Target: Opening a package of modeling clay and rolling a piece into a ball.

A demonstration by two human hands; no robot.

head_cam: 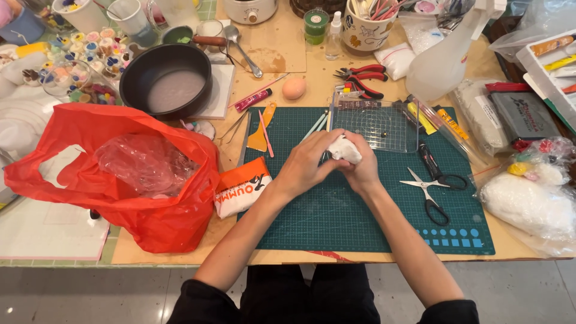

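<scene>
Both my hands meet over the green cutting mat (336, 222) and squeeze a lump of white clay (346, 150) between them. My left hand (303, 167) wraps the lump from the left, its fingers curled over the top. Pressed against the lump's right side is my right hand (362, 170), fingers closed around it. Part of the clay is hidden inside the palms. Just beyond the hands sits a clear plastic grid box (375, 124).
A red plastic bag (114, 174) bulges at the left, with a dark pan (167, 81) behind it. Scissors (427, 191) lie on the mat to the right, red pliers (360, 77) farther back. A spray bottle (447, 57), an orange scraper (260, 135) and white clay in bags (528, 201) crowd the edges.
</scene>
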